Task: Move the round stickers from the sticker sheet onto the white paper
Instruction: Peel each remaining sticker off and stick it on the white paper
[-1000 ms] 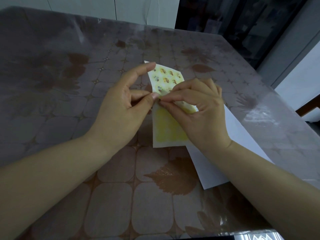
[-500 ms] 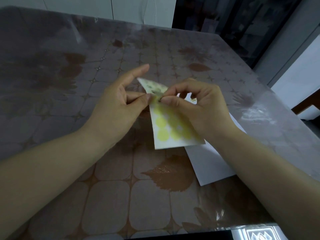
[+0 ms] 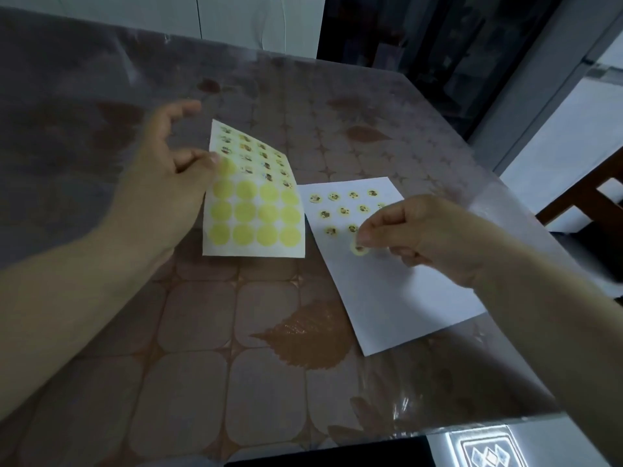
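Left hand (image 3: 161, 183), grip pinching left edge of sticker sheet (image 3: 253, 210) on surface (image 3: 188, 332); white paper (image 3: 387, 298) just beside, rows of placed stickers (image 3: 344, 210) at far end; right hand (image 3: 428, 237), grip pinching round sticker (image 3: 359, 248) over paper. Likely risk: adhesive clinging to skin on release, leaving sticker creased, crooked or overlapping a neighbour.

The scene is dim, with a bluish-grey cast. Daylight enters at the right edge of the frame and glints off the clear table cover (image 3: 409, 411) at lower right. The left hand (image 3: 161, 183) is motion-blurred. Straight lines bow near the frame edges.
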{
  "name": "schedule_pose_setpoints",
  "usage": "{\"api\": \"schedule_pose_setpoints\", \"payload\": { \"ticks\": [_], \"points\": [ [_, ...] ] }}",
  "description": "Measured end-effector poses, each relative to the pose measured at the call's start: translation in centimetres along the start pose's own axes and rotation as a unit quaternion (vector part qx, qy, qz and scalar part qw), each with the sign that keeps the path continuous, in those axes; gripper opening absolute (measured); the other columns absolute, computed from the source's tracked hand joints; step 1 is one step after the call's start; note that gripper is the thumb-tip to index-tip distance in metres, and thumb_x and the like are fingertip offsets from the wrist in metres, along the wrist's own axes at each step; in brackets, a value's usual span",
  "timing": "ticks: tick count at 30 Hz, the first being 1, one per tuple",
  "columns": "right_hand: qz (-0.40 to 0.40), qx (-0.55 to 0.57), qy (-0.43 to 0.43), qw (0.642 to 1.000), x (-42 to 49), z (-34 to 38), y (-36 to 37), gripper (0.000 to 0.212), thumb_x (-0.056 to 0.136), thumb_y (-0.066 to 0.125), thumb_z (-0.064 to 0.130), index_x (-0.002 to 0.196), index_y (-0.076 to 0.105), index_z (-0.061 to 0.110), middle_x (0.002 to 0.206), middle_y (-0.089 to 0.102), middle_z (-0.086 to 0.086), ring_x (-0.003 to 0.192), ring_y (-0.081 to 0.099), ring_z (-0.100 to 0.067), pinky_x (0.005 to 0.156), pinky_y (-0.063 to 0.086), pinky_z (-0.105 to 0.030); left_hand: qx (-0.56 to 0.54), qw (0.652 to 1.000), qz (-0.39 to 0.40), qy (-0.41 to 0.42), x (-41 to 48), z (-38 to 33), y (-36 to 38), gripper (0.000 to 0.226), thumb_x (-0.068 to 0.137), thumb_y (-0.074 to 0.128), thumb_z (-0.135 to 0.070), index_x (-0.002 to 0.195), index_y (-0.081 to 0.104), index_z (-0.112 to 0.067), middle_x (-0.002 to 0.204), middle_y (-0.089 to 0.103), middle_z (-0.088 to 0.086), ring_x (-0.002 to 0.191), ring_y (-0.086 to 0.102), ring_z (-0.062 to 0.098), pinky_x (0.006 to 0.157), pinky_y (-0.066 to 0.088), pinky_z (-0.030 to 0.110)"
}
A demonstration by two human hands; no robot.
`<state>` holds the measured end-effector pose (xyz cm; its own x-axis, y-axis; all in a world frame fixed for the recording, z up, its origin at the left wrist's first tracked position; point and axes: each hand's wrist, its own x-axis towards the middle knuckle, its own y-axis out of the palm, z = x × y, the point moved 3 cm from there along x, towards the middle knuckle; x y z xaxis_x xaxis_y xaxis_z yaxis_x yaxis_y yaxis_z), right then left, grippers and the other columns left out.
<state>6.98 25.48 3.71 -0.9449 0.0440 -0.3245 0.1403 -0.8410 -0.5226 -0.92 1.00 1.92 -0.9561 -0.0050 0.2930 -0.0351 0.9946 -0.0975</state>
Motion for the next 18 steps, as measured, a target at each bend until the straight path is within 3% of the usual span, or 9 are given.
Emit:
{"api": "schedule_pose_setpoints", "payload": {
  "ticks": [2, 6, 9, 14, 18],
  "points": [
    [-0.015, -0.005, -0.002, 1.0, 0.1, -0.1, 1.0, 0.002, 0.072, 0.076, 0.021, 0.071, 0.076, 0.019, 0.061, 0.062, 0.013, 0.055, 0.041, -0.003, 0.053, 0.029, -0.018, 0.001, 1.0, -0.002, -0.002, -0.1, -0.1, 0.0, 0.045, 0.091, 0.055, -0.008, 0.122, 0.044, -0.039, 0.069, 0.071, -0.013, 0.076, 0.067, 0.008, 0.086, 0.054, 0.036],
    [-0.036, 0.006, -0.028, 0.999, 0.1, 0.4, 1.7, 0.004, 0.074, 0.075, 0.016, 0.071, 0.075, 0.018, 0.05, 0.059, 0.019, 0.046, 0.047, 0.008, 0.044, 0.03, -0.004, -0.009, 1.0, 0.01, -0.012, -0.4, -0.5, 0.4, 0.047, 0.094, 0.053, -0.005, 0.13, 0.041, -0.031, 0.079, 0.07, -0.007, 0.072, 0.067, 0.001, 0.07, 0.053, 0.018],
    [-0.049, -0.004, -0.056, 0.997, 0.2, 0.7, 1.9, 0.003, 0.075, 0.074, 0.009, 0.075, 0.074, 0.012, 0.04, 0.051, 0.021, 0.042, 0.046, 0.013, 0.041, 0.029, 0.0, 0.001, 1.0, 0.024, -0.014, -0.6, -0.5, 0.5, 0.046, 0.094, 0.053, -0.006, 0.124, 0.042, -0.039, 0.077, 0.072, -0.009, 0.078, 0.069, 0.004, 0.085, 0.053, 0.029],
    [-0.083, -0.035, -0.06, 0.994, 1.1, 0.2, 2.2, 0.01, 0.075, 0.075, 0.016, 0.066, 0.074, 0.02, 0.054, 0.061, 0.026, 0.058, 0.05, 0.017, 0.047, 0.033, 0.001, -0.007, 0.999, 0.048, -0.017, -0.7, -0.2, 0.7, 0.048, 0.094, 0.053, -0.005, 0.125, 0.04, -0.04, 0.075, 0.073, -0.012, 0.08, 0.069, 0.005, 0.092, 0.051, 0.034],
    [-0.101, -0.079, -0.073, 0.989, 1.4, 0.2, 2.2, 0.014, 0.071, 0.079, 0.021, 0.064, 0.07, 0.027, 0.062, 0.06, 0.015, 0.063, 0.053, 0.002, 0.05, 0.036, -0.005, -0.012, 0.998, 0.055, -0.014, -0.7, -0.1, 0.7, 0.048, 0.094, 0.052, -0.004, 0.123, 0.04, -0.04, 0.074, 0.072, -0.012, 0.08, 0.069, 0.005, 0.096, 0.05, 0.038]
  ]
}}
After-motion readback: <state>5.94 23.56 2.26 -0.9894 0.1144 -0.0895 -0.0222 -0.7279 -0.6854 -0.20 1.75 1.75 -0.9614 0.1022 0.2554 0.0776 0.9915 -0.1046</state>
